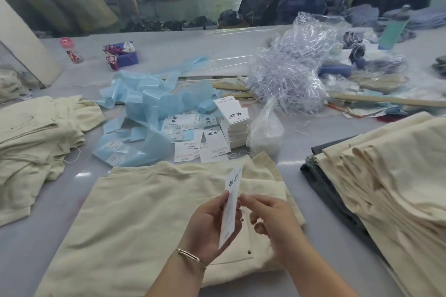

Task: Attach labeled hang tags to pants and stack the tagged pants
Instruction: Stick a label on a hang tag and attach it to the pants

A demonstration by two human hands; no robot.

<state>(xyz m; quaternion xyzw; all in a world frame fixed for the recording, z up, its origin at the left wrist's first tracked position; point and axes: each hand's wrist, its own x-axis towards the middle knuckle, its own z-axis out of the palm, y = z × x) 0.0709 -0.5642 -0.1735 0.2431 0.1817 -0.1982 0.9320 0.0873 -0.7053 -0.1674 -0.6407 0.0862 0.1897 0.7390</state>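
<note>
Both hands (210, 226) (272, 224) around upright tag (231, 202)

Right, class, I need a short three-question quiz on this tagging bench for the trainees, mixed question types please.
1. True or false: the left hand holds a tag.
2. What lies under both hands? A) blue film B) cream pants C) a ruler
3. Fill in: the tag stack sits ____ of the plastic bag.

Key: 1 true. 2 B, the cream pants. 3 left. The right hand pinches at the tag's edge.
</note>
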